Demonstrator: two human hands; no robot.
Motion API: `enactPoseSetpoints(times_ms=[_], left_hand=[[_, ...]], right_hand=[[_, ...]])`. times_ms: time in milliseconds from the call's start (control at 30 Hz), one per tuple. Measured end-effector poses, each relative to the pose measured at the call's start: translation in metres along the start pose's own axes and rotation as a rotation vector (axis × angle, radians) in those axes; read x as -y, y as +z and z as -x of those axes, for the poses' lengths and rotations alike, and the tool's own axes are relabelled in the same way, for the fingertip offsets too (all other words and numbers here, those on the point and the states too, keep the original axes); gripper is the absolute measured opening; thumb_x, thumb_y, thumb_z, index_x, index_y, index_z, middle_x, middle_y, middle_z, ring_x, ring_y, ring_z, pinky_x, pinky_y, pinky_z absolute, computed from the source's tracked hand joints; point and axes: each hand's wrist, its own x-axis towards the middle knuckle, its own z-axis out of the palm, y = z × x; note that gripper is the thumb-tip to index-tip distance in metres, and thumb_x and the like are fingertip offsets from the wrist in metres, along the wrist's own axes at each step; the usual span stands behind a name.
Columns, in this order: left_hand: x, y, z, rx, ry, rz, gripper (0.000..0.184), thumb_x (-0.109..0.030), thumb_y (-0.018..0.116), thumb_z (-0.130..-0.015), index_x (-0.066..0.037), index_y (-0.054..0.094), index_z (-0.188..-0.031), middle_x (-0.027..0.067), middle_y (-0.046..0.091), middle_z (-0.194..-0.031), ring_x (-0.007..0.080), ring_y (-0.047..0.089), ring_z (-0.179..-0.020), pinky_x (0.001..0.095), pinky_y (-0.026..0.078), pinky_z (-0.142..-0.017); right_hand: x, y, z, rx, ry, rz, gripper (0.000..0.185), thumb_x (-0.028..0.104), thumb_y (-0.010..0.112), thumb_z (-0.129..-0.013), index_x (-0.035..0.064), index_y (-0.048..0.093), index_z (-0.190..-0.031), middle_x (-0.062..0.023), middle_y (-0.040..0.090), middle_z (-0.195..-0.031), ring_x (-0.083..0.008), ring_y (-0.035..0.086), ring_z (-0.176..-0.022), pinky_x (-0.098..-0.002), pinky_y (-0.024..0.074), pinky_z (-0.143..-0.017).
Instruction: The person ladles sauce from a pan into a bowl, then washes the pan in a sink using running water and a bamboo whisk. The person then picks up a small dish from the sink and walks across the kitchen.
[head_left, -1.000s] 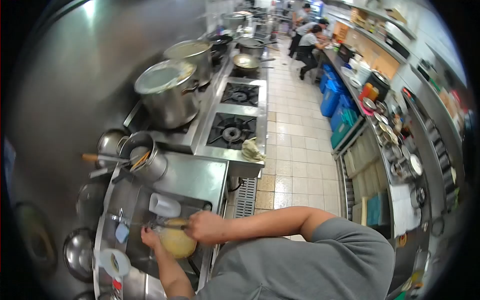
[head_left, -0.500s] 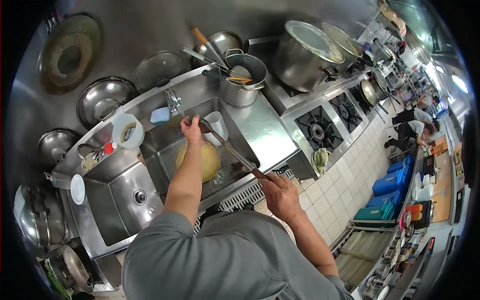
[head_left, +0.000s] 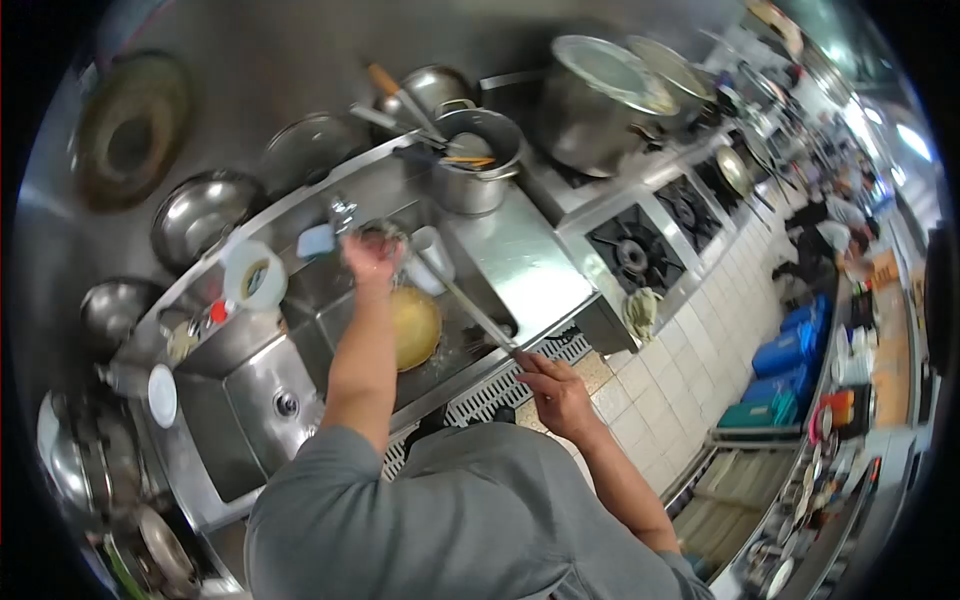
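My right hand [head_left: 562, 398] holds the end of a long-handled ladle [head_left: 468, 308] at the front edge of the sink. The handle slants up and left over the sink basin. At its far end is my left hand [head_left: 372, 258], against the ladle's dark round head; motion smears its fingers, so their grip is unclear. Below the head, a round yellowish pan or bowl [head_left: 415, 328] sits in the basin, partly behind my left forearm. A white plastic container [head_left: 430, 262] stands beside it. The tap [head_left: 342, 212] is just behind my left hand.
A second sink basin [head_left: 240, 410] lies to the left. A white jug [head_left: 255, 275] and blue sponge [head_left: 316, 241] sit on the back ledge. A steel pot with utensils [head_left: 478, 185] stands right, near the burners [head_left: 635, 255]. People [head_left: 835, 235] are in the far background.
The view has swung round, bringing the second basin into sight. The ladle now spans between my hands, its handle end out over the sink's front edge. My left hand has shifted slightly left.
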Motion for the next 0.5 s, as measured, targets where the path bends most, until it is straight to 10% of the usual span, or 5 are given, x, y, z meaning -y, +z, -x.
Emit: enactPoseSetpoints(times_ms=[100,200,267,500], left_hand=[[0.009,-0.008,0.007,-0.030,0.004,-0.131,0.063,-0.073,0.059,-0.084,-0.019,0.058,-0.114,0.0058,0.064,-0.083,0.0318,0.064,-0.077,0.0572,0.051,-0.074],[0.020,-0.059,-0.042,0.111,-0.035,-0.165,0.033,-0.045,0.057,-0.100,-0.012,0.059,-0.099,0.0031,0.061,-0.083,0.0159,0.060,-0.067,0.0256,0.050,-0.052],[0.020,-0.069,-0.053,0.102,-0.165,0.173,0.024,-0.027,0.052,-0.103,-0.008,0.051,-0.088,0.0005,0.049,-0.070,0.0129,0.049,-0.055,0.0246,0.048,-0.050],[0.010,-0.022,0.038,0.090,-0.204,0.031,0.038,-0.038,0.046,-0.106,-0.009,0.056,-0.084,-0.0015,0.048,-0.064,0.0128,0.048,-0.057,0.0291,0.045,-0.056]], right_hand=[[0.005,0.001,-0.007,0.007,0.024,-0.284,0.039,-0.008,0.060,-0.081,0.0035,0.065,-0.118,-0.0153,0.068,-0.123,-0.0375,0.065,-0.107,-0.0425,0.0539,-0.090],[0.003,0.017,-0.022,0.157,0.185,-0.498,0.037,0.004,0.065,-0.088,0.0032,0.062,-0.124,-0.0179,0.071,-0.112,-0.0314,0.070,-0.101,-0.0381,0.0550,-0.088],[0.003,0.034,-0.035,0.237,0.231,-0.549,0.042,0.007,0.065,-0.088,0.0028,0.058,-0.129,-0.0173,0.070,-0.115,-0.0310,0.068,-0.106,-0.0388,0.0540,-0.091],[-0.017,0.035,-0.060,0.215,0.422,-0.078,0.038,0.012,0.067,-0.087,0.0071,0.061,-0.125,-0.0157,0.070,-0.115,-0.0357,0.066,-0.107,-0.0463,0.0530,-0.092]])
